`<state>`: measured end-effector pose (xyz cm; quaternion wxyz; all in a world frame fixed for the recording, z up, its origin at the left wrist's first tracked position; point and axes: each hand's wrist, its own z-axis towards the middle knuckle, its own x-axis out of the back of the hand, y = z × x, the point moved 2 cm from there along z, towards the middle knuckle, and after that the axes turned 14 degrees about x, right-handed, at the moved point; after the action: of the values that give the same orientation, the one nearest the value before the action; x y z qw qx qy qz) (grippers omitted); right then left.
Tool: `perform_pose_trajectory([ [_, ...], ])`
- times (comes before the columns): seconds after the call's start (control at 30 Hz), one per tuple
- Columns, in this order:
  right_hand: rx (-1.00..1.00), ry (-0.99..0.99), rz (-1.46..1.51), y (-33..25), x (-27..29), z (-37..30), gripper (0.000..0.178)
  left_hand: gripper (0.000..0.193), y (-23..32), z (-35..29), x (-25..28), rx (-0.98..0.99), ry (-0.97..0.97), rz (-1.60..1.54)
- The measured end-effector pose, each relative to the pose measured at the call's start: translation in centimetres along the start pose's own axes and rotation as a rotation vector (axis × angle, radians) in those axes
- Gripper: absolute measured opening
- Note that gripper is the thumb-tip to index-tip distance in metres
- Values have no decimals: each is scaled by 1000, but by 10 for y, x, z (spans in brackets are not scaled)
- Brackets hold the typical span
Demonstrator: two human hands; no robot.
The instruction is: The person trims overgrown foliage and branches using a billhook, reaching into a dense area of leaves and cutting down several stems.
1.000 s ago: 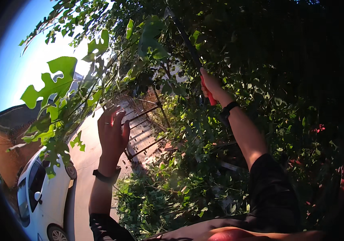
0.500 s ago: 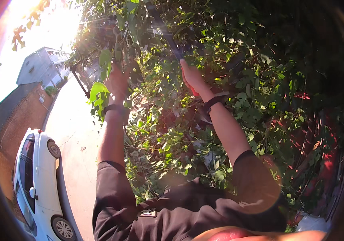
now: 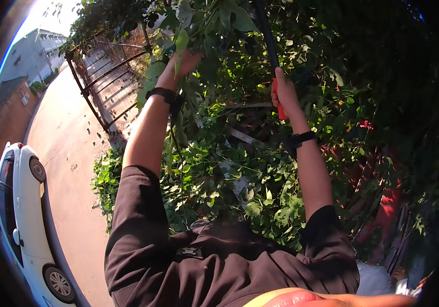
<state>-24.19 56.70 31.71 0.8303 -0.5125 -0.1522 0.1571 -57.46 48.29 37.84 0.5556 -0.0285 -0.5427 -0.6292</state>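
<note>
Right hand (image 3: 288, 96), at between one and two o'clock: fingers closed around the red grip (image 3: 282, 112) of a long-handled tool (image 3: 266, 41). The tool's dark shaft extends from the grip to the upper edge, between twelve and one o'clock; its far end is out of view. Left hand (image 3: 184, 65), at eleven o'clock: raised among hanging leaves (image 3: 236, 18), which partly cover it; finger opening and any grasp cannot be determined. A dark band is fitted at each wrist. Dense green foliage (image 3: 275, 205) lies below and between the forearms, from the centre toward five o'clock. A rusty metal frame (image 3: 84, 92) stands at ten o'clock, beside pavement (image 3: 71, 169) at nine o'clock. A white car (image 3: 29, 199) is located between eight and nine o'clock.
</note>
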Motion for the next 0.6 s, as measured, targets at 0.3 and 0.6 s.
perform_pose_trajectory([
  [0.3,52,80,-118,9,35,-23,69,26,-58,36,-106,-372,419,445],
  [0.6,64,95,-373,25,46,-55,62,22,-157,-51,-229,335,-225,-1149],
])
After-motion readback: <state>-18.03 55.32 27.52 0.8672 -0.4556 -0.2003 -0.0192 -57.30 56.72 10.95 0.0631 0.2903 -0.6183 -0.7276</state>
